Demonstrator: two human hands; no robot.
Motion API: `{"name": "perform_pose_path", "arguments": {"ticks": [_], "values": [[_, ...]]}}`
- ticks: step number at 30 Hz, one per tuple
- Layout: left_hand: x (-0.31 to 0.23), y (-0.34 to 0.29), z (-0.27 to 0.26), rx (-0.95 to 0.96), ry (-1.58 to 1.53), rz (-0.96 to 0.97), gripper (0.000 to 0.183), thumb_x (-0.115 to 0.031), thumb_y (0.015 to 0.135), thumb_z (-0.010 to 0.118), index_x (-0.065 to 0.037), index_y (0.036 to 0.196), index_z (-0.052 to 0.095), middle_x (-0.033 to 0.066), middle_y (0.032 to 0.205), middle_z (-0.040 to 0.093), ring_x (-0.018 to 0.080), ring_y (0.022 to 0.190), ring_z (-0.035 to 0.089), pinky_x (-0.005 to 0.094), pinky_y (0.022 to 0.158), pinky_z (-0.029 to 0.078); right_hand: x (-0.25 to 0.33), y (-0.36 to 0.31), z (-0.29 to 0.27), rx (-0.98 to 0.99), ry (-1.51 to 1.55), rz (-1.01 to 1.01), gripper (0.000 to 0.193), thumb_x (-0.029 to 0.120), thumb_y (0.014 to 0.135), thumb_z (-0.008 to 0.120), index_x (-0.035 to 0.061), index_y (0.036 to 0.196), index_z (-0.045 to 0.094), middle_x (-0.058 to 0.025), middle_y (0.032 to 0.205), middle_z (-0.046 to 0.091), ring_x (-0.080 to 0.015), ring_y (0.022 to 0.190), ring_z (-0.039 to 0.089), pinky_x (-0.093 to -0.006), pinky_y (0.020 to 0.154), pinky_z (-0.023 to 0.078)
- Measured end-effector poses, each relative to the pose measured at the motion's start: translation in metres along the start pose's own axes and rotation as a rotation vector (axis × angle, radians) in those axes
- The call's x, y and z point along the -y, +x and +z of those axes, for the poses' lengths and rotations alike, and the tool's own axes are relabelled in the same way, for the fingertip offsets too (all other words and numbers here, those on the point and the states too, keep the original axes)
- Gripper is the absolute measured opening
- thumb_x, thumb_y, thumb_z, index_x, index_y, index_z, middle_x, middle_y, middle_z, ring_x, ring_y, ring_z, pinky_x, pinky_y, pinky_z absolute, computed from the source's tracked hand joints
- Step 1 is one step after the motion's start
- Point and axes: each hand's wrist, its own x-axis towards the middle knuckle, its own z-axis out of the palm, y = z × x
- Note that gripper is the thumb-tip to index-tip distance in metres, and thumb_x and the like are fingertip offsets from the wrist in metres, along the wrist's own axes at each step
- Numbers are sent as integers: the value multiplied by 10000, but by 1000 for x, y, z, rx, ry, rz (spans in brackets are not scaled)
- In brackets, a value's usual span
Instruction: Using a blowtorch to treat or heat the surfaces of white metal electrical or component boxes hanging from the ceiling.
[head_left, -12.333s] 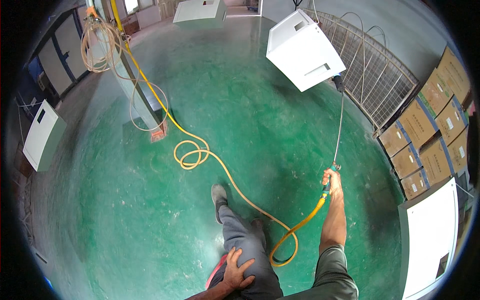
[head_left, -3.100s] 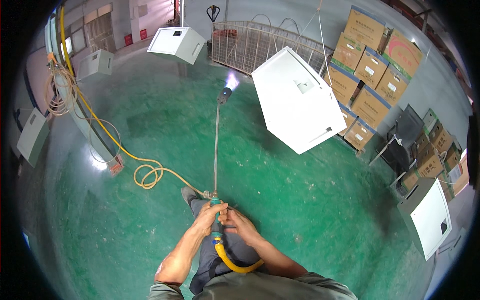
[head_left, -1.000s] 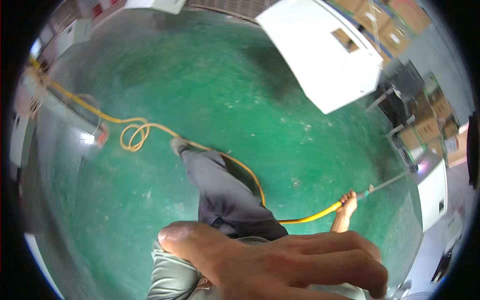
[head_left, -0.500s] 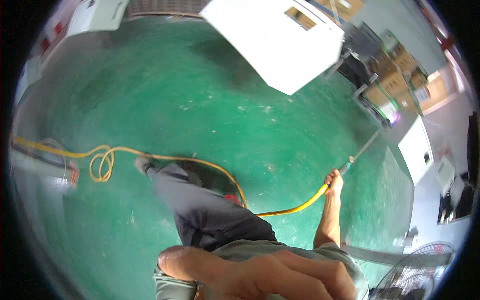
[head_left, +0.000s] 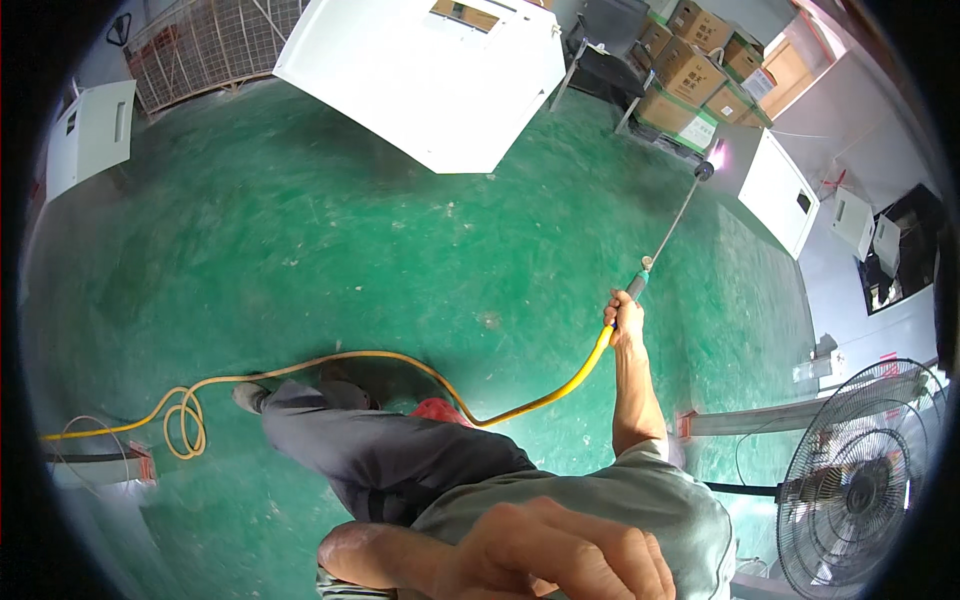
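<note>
My right hand [head_left: 626,316], arm stretched out to the right, is wrapped round the green-grey handle of a long gas torch [head_left: 674,222]. The torch ends in a dark burner head with a pinkish flame [head_left: 717,154], close by a white-edged panel [head_left: 778,190] with a small dark cutout; whether they touch I cannot tell. From the handle's rear runs a yellow hose [head_left: 572,384], which crosses the floor past my leg. Close to the camera, my left hand [head_left: 565,548] is raised in front of my body with its fingers curled together. Its palm side is hidden.
A large white panel [head_left: 430,85] hangs ahead. Stacked cartons [head_left: 690,75] and a black chair [head_left: 605,60] stand at the far right. A black fan [head_left: 862,485] is at the near right. The hose forms a loop [head_left: 183,425] on the green floor [head_left: 330,250].
The view has swung right, so the fan, cartons and panels sit further left or show more fully. My right hand keeps hold of the torch; its flame now shows larger against the panel.
</note>
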Motion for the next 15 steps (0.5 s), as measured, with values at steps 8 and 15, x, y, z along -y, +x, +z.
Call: {"name": "perform_pose_path", "arguments": {"ticks": [8, 15], "values": [[12, -9, -6, 16, 89, 118, 269, -129, 973, 642, 125, 889, 662, 266, 844, 679, 315, 715, 681, 378, 630, 577, 24, 38, -12, 69, -12, -17, 112, 92, 863, 630, 45, 852, 529, -6, 658, 495, -99, 450, 433, -248, 378, 342], [19, -5, 5, -36, 182, 114, 282, -166, 956, 670, 97, 852, 662, 232, 802, 682, 287, 676, 674, 360, 600, 577, 75, 97, -35, 140, 38, 72, 151, 89, 871, 640, 83, 883, 490, 24, 645, 471, -68, 443, 410, -214, 353, 336]]}}
